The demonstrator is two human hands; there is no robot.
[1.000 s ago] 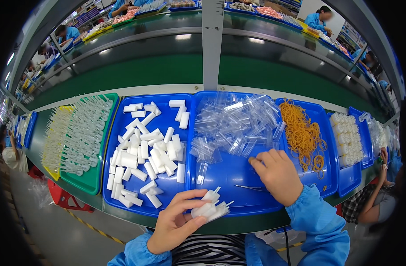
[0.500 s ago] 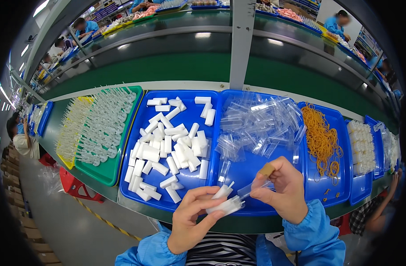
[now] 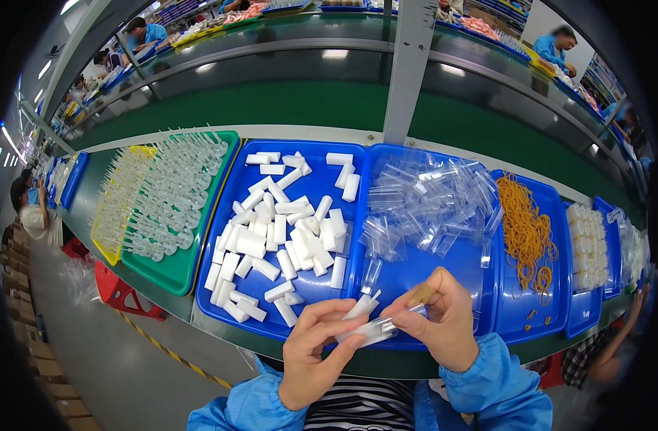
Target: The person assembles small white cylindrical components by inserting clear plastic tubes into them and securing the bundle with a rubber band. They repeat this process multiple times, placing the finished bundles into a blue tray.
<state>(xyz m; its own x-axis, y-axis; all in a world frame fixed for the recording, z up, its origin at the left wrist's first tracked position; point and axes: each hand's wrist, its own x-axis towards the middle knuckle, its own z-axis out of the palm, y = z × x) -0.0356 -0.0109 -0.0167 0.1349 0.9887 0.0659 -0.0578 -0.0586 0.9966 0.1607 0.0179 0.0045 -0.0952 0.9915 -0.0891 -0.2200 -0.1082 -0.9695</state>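
My left hand [image 3: 316,352] is closed round a whitish bundle [image 3: 372,332] and a white piece with a thin stick end [image 3: 362,307]; the bundle's exact make-up is hard to see. My right hand [image 3: 444,316] pinches a clear plastic sleeve [image 3: 409,313], whose left end meets the bundle and seems to lie round its tip. A tan band or cover [image 3: 422,293] sits at my right index fingertip. Both hands are over the front edge of the blue trays. Behind them lie white blocks [image 3: 251,244] in one blue tray [image 3: 314,154] and clear sleeves [image 3: 429,194] in another blue tray [image 3: 444,276].
Yellow rubber bands [image 3: 523,223] fill a tray on the right, beside packed white pieces [image 3: 586,244]. Clear stemmed parts [image 3: 178,194] stand on a green tray [image 3: 167,280] at left. A grey post [image 3: 408,79] rises behind the trays; people work beyond it.
My right hand has moved down and left, bringing the clear sleeve against the end of the bundle. My left hand keeps its hold. The view has shifted slightly.
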